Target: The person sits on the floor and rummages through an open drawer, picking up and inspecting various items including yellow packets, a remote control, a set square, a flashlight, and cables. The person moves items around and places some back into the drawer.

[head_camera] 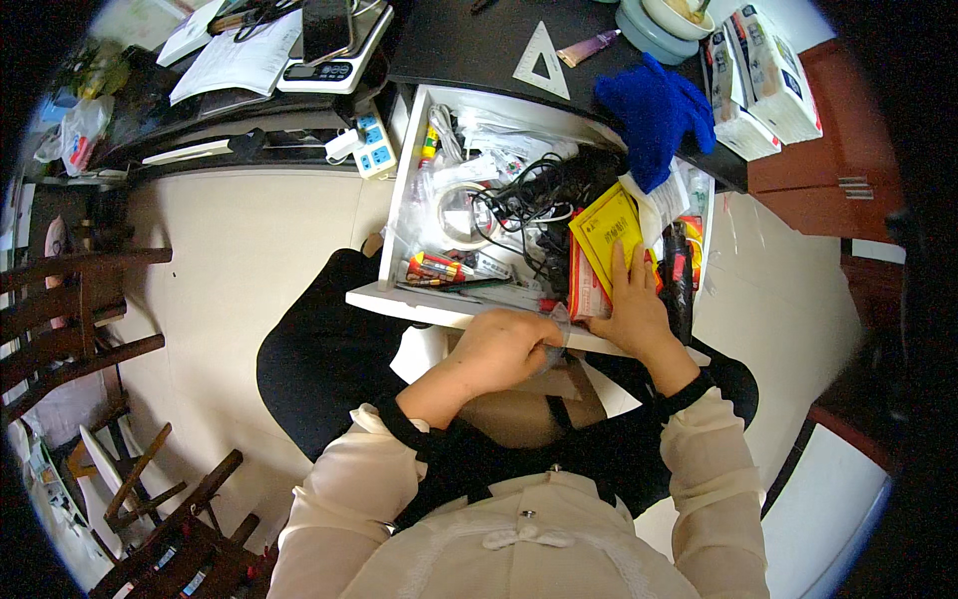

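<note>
A white drawer (404,202) is pulled out, full of mixed small items. My left hand (509,343), at the drawer's front edge, is closed on a piece of clear plastic (555,329). My right hand (635,311) rests with spread fingers on a yellow packet (605,224) bearing writing, on the drawer's right side. Under that packet lies a red-and-white packet (587,288). Beside them is a black cylindrical item (679,292). Tangled black cables (524,198), a roll of tape (447,217), a coiled grey cable (446,135) and wrapped batteries (436,267) fill the rest.
On the dark desk (456,52) are a white set square (542,64), a purple tube (589,49), a blue cloth (651,112), tissue packs (771,82), a bowl (677,19) and a kitchen scale (322,73). A power strip (374,146) hangs left of the drawer; wooden chairs (82,299) stand left.
</note>
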Motion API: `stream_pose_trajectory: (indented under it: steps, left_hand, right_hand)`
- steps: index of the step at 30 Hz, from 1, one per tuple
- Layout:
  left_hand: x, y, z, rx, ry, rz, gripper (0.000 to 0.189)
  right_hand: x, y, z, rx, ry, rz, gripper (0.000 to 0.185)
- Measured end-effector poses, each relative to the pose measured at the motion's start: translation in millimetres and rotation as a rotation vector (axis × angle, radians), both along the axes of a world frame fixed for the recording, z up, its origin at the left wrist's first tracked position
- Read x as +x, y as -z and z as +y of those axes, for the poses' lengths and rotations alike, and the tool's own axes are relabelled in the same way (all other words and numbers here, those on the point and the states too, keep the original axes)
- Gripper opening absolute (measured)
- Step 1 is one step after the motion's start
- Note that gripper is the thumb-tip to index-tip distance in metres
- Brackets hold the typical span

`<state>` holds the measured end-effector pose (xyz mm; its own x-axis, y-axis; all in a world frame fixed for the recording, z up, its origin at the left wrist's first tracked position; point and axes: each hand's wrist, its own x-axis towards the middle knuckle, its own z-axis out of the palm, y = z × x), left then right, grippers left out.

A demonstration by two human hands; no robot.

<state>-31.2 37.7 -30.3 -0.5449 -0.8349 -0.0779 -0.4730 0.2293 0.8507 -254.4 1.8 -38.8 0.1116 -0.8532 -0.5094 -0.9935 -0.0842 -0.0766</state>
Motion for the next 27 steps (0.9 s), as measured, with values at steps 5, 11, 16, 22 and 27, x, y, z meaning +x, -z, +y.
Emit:
stream_pose_trajectory:
  steps: [5, 11, 16, 22, 27]
  left_hand:
    - [-0.3, -2.6, 0.4, 0.010, -0.049, 0.008, 0.022]
    - [5.0, -10.1, -1.6, 0.104, -0.256, 0.066, 0.050]
    - [8.3, -7.4, -5.7, 0.238, -0.521, 0.300, 0.070]
    - [11.2, -10.2, -1.5, 0.217, -0.457, 0.187, 0.030]
    - [14.6, -18.3, -0.4, 0.242, -0.268, 0.257, 0.026]
  right_hand:
    - [-7.9, -0.3, 4.8, -0.070, -0.034, -0.047, 0.101]
    - [-12.8, -10.0, 6.2, -0.361, -0.022, -0.270, 0.078]
    - [-11.2, -16.1, -7.8, -0.434, 0.084, -0.180, 0.070]
    - [-11.1, -16.8, -24.7, -0.417, 0.200, -0.149, 0.066]
    - [-5.7, -54.7, -16.2, -0.611, 0.066, -0.243, 0.053]
